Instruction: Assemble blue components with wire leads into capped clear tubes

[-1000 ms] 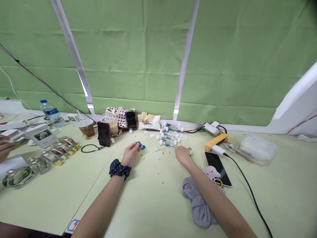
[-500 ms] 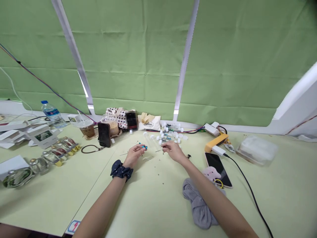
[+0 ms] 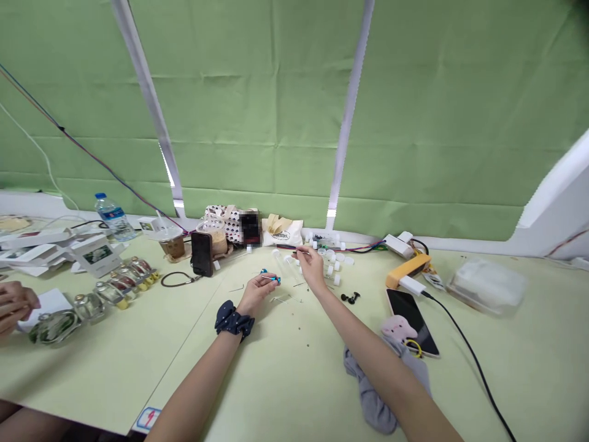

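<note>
A green curtain (image 3: pixel 299 123) fills 12 o'clock for me, behind a pale table (image 3: pixel 262 387); I centre my clock between the two working hands. At 5 o'clock lies a grey cloth (image 3: pixel 377 408), partly hidden by the right forearm; at 3, well out, I see a clear box (image 3: pixel 488 285); at 4, a phone (image 3: pixel 414 319) lying flat. Far off at 9, another person's hand (image 3: pixel 13 307) is near a row of bottles (image 3: pixel 124 285).

The left hand (image 3: pixel 257 293), at 8, pinches a small blue piece (image 3: pixel 275 279) just off centre. The right hand (image 3: pixel 313 267), at 2, has its fingertips drawn together; I cannot tell whether they grip anything. Tubes (image 3: pixel 324 236) with white caps lie between 1 and 2, just beyond it. Thin rods (image 3: pixel 294 299) lie at 6, black bits (image 3: pixel 352 298) between 3 and 4, specks (image 3: pixel 299 328) between 5 and 6.
</note>
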Available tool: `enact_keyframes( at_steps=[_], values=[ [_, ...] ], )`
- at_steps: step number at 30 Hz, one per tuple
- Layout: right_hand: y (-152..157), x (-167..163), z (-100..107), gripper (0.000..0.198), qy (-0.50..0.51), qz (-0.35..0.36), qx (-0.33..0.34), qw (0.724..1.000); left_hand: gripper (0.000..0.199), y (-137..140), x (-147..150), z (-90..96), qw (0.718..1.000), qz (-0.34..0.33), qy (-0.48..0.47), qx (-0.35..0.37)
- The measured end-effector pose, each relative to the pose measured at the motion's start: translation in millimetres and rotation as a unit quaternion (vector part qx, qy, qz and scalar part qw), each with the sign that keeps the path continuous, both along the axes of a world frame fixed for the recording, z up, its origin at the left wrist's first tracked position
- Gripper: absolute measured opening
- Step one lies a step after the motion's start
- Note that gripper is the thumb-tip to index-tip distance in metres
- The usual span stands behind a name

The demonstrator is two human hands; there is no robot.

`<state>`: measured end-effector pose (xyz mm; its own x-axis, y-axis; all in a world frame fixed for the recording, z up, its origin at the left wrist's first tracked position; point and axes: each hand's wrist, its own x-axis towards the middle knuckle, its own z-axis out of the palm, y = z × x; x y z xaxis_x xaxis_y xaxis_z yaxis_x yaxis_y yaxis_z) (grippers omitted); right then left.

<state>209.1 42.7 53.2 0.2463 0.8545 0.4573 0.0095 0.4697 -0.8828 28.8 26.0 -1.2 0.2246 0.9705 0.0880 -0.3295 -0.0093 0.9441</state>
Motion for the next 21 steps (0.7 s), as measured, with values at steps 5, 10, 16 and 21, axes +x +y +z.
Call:
enact_keyframes(
  at_steps=[5,10,16,21],
  values=[
    [-15.5,4.8,-29.8,0.025,0.027,0.005,-0.046,0.999,0.037,-0.7,-0.1,1.0,1.0,-0.002,0.0,0.002],
    [-49.1,5.3,-40.3,0.025,0.025,0.05,-0.094,0.994,0.035,-1.1,1.6,1.4,1.0,-0.023,-0.005,0.005],
    [-66.1,-1.0,-35.6,0.024,-0.024,0.082,-0.078,0.993,0.036,-2.4,5.5,0.5,0.998,-0.054,-0.001,0.018],
    [-62.7,-2.4,-37.6,0.026,-0.02,0.114,-0.073,0.991,0.034,-3.0,8.7,0.0,0.998,-0.054,0.012,0.029]
  ],
)
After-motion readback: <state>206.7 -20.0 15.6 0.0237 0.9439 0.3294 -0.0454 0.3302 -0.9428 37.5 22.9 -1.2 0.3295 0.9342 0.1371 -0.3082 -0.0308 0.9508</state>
